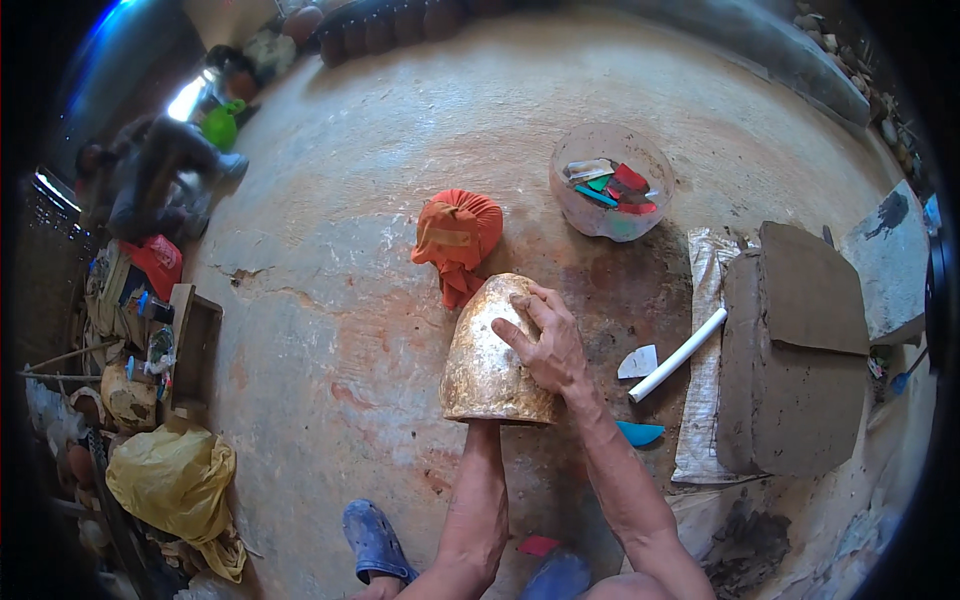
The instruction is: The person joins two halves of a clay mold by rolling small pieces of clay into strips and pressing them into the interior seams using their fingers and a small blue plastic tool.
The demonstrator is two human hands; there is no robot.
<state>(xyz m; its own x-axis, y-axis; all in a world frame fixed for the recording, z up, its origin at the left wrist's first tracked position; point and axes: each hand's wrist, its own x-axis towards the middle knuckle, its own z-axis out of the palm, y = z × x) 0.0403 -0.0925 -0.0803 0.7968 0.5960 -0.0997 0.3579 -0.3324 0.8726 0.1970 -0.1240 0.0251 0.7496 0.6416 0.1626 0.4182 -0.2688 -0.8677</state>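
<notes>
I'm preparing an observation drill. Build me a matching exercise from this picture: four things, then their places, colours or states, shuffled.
Things:
1. Right hand
2. Cloth bundle
3. Round tub
4. Tube

Descriptions:
A. White, left of the brown slabs
B. Holds coloured pieces
C. Spread on the dome-shaped form
D. Orange, just beyond the form

Pairs: 1-C; 2-D; 3-B; 4-A

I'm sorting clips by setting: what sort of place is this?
Probably a pottery workshop: a thick block of brown, clay-like slabs sits to the right, a translucent round bowl holds flat, coloured scraps, and the person's right hand rests on a mottled gold-and-white dome-shaped form.
</notes>
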